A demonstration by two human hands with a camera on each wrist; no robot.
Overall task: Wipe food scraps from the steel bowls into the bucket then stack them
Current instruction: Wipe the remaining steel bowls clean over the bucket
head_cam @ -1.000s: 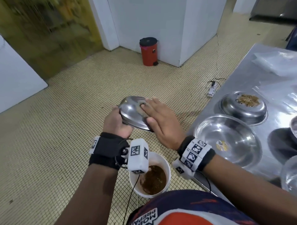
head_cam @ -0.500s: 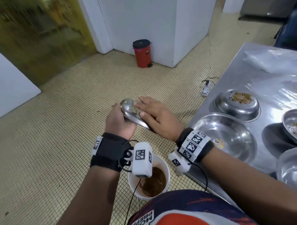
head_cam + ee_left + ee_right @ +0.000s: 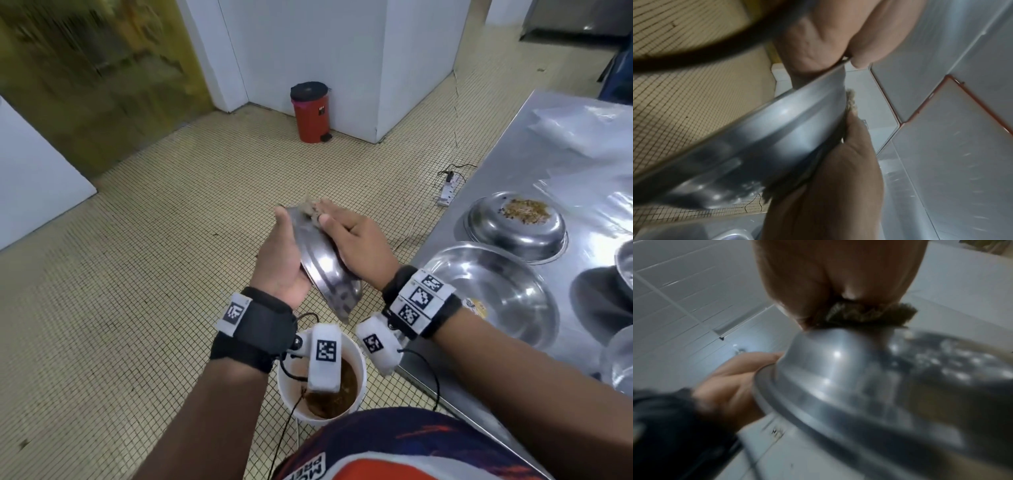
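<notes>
Left hand [image 3: 279, 263] gripped tilted steel bowl [image 3: 327, 270] by rim, above bucket [image 3: 322, 377] at 6 o'clock. Right hand [image 3: 356, 240] fingers lay flat, pressing scrubbing pad [image 3: 310, 209] inside bowl. Bucket held brown scraps. Desk [image 3: 565, 144] at 3 o'clock: clean-looking bowl [image 3: 486, 287]; dirty bowl [image 3: 517, 222] left to wipe. No stack seen yet.
</notes>
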